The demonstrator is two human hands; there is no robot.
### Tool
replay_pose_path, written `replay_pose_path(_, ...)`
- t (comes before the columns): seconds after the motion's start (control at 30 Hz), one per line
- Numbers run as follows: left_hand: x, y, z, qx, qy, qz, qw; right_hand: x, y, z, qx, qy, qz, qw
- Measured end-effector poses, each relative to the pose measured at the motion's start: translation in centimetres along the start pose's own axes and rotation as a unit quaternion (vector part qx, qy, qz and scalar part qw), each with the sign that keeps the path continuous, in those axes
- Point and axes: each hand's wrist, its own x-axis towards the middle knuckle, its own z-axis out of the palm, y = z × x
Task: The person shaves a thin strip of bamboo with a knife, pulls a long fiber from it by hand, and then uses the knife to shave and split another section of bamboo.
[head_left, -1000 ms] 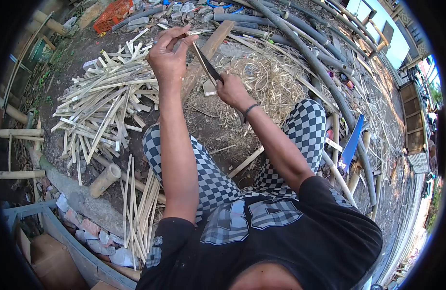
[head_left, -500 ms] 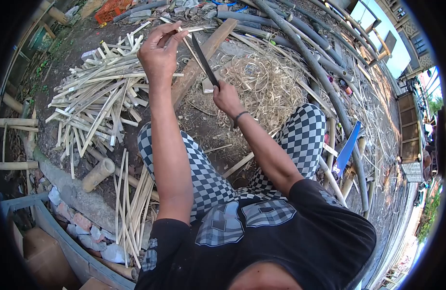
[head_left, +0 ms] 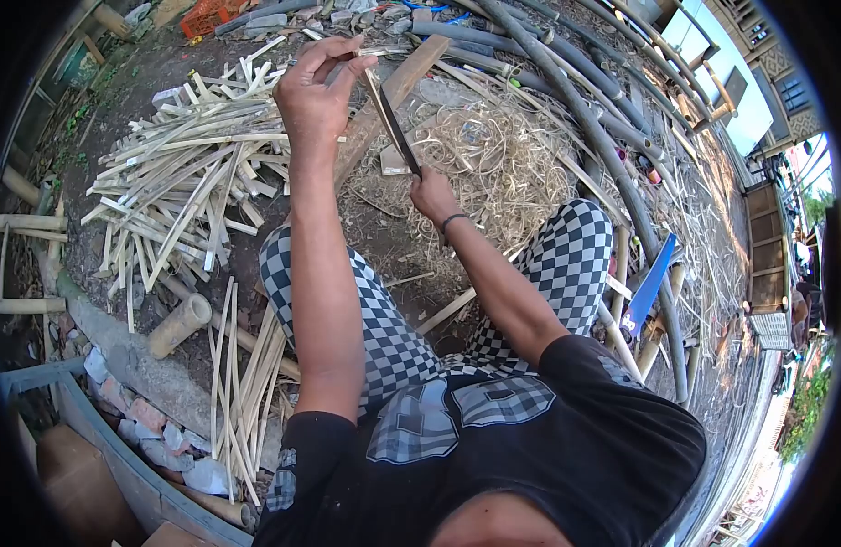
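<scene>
My left hand is raised at the upper middle, its thumb and fingers pinching the top end of a thin pale bamboo strip. My right hand is closed round the handle of a long dark knife. The blade points up and left, lying close along the strip. Behind both is a wooden plank, slanting across the ground. Curly shavings are heaped beyond my right hand. A pile of split strips spreads on the left.
More strips lie beside my left leg, near a cut bamboo piece. A blue saw rests right of my right knee. Long poles cross the upper right. An orange crate stands at the upper left.
My left hand has shifted slightly right with the strip. My right hand and the knife have moved a little down and right.
</scene>
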Motion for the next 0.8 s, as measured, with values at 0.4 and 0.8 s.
replay_pose_path(0.4, -0.1, -0.4, 0.4, 0.013, -0.011, 0.026, 1.0, -1.4, -0.6, 1.4, 0.076, 0.114, -0.094, 0.986)
replay_pose_path(0.8, -0.2, -1.0, -0.3, 0.04, 0.008, 0.044, 0.998, -1.3, -6.8, -4.5, 0.068, 0.072, -0.093, 0.991)
